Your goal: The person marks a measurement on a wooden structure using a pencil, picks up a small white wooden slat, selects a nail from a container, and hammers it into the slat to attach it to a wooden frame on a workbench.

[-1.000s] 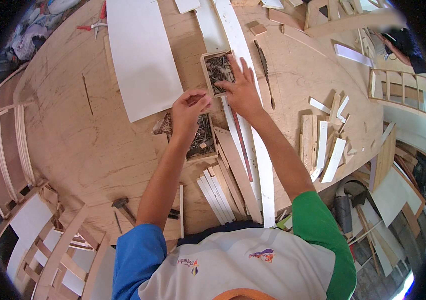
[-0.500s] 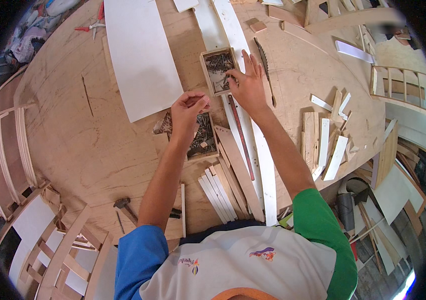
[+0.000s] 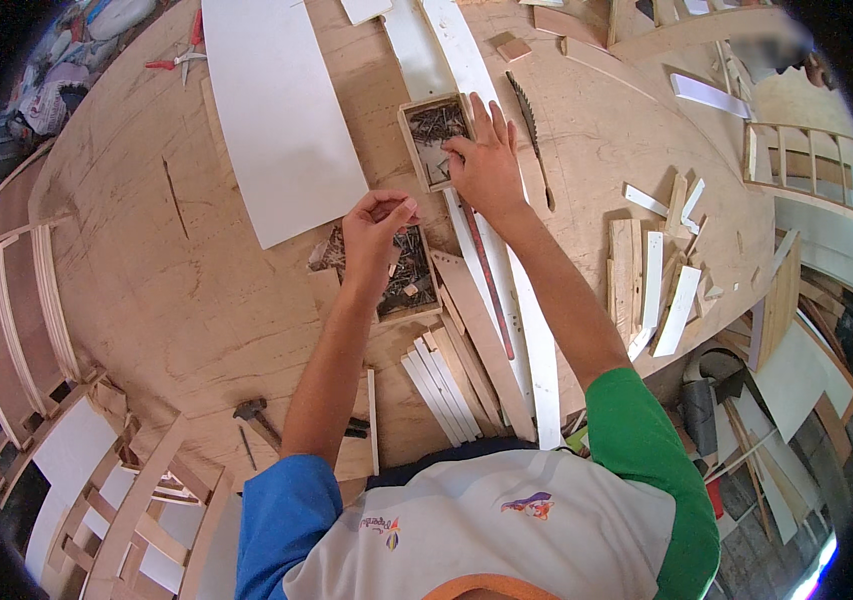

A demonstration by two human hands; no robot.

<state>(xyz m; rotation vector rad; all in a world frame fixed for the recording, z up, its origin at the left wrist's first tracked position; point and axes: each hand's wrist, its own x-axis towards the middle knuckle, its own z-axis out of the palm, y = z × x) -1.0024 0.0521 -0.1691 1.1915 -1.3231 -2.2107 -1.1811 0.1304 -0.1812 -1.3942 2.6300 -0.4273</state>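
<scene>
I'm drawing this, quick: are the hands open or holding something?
Left hand: pinched closed; can't tell if holding anything.
Right hand: at the wooden box; grip can't be told.

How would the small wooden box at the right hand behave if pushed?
The small box probably feels heavy for its size, given the nail-like metal pieces inside. Its low walls suggest sliding rather than toppling. Open-topped, it would likely spill if tilted.

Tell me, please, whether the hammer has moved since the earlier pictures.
No, the hammer has kept its place, judged against the thin white strip.
</scene>
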